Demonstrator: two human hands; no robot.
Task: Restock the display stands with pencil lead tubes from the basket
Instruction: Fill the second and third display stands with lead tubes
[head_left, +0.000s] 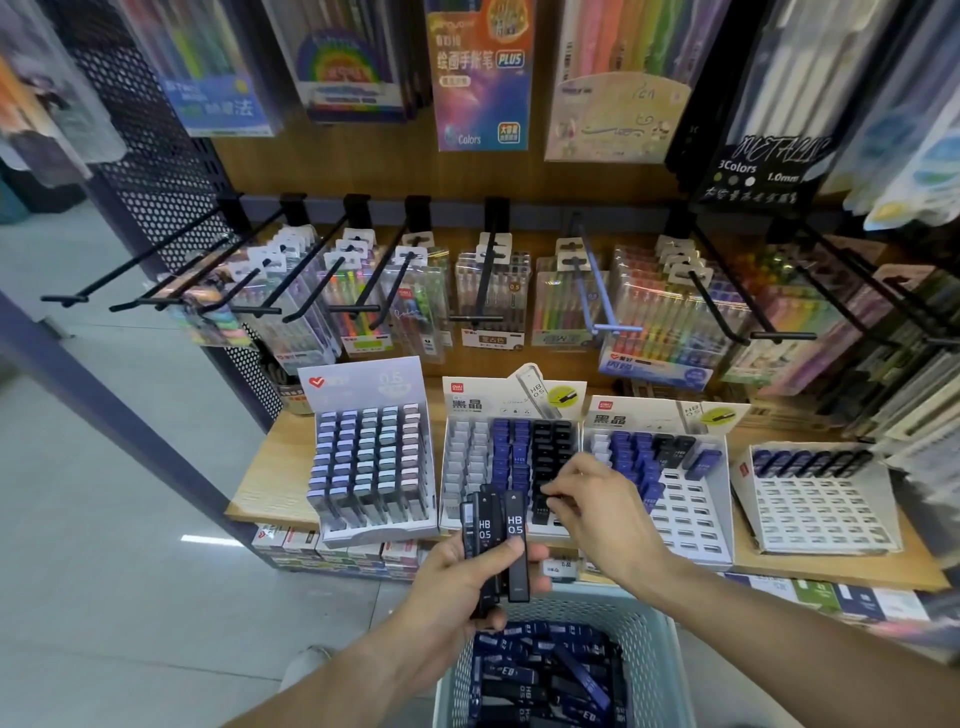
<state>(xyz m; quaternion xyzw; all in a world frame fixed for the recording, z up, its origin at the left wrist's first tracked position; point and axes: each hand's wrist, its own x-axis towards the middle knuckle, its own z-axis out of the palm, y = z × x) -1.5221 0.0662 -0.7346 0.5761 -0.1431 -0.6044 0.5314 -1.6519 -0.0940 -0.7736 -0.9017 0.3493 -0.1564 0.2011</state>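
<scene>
The left hand (470, 577) grips a small bunch of black pencil lead tubes (496, 540) marked HB 0.5, fingers and thumb curled round them, upright, just above the basket (654, 654). Beyond and to its right, the right hand (597, 506) pinches one black tube (550, 501) at its fingertips over the black column of the middle display stand (511, 462). More tubes lie loose in the basket beneath both hands.

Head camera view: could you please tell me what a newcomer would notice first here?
The left hand grips a bunch of black lead tubes marked HB 0.5 above the basket. The right hand pinches a black tube at the second display stand on the wooden shelf.
</scene>
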